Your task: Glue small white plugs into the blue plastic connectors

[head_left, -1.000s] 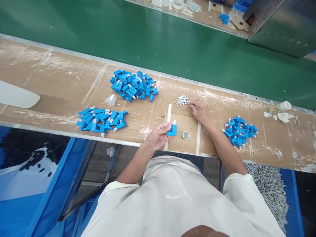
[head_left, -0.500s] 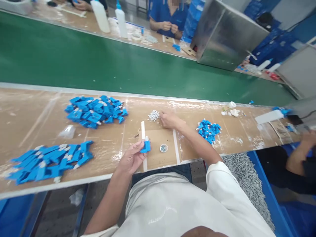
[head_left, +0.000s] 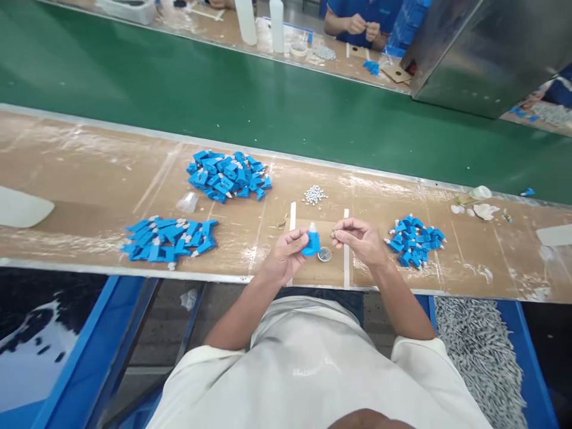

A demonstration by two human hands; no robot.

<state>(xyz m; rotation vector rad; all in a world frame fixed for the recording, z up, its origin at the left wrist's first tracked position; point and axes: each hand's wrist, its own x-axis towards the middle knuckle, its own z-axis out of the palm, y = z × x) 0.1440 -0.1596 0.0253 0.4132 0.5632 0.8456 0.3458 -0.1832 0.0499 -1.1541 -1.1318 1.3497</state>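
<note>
Upright in my left hand (head_left: 288, 253) is a blue plastic part (head_left: 311, 243) with a white tip, pinched between thumb and fingers. My right hand (head_left: 360, 238) is just to its right, thumb and fingertips closed on a tiny piece (head_left: 333, 234) too small to name. The two hands are apart by a small gap. Below and between them a small round cup (head_left: 325, 254) stands on the table, partly behind the blue part. A pile of small grey-white pieces (head_left: 315, 195) lies beyond my hands.
Blue parts lie in heaps at back left (head_left: 227, 176), front left (head_left: 170, 238) and right (head_left: 414, 240). A clear plastic cup (head_left: 187, 202) sits between the left heaps. A green strip (head_left: 268, 113) runs behind the table. Across it, a person's hands (head_left: 364, 27) work.
My right hand has left the small-piece pile and come back toward the blue part, fingers pinched. My left hand still holds the blue part. The head view has shifted left.
</note>
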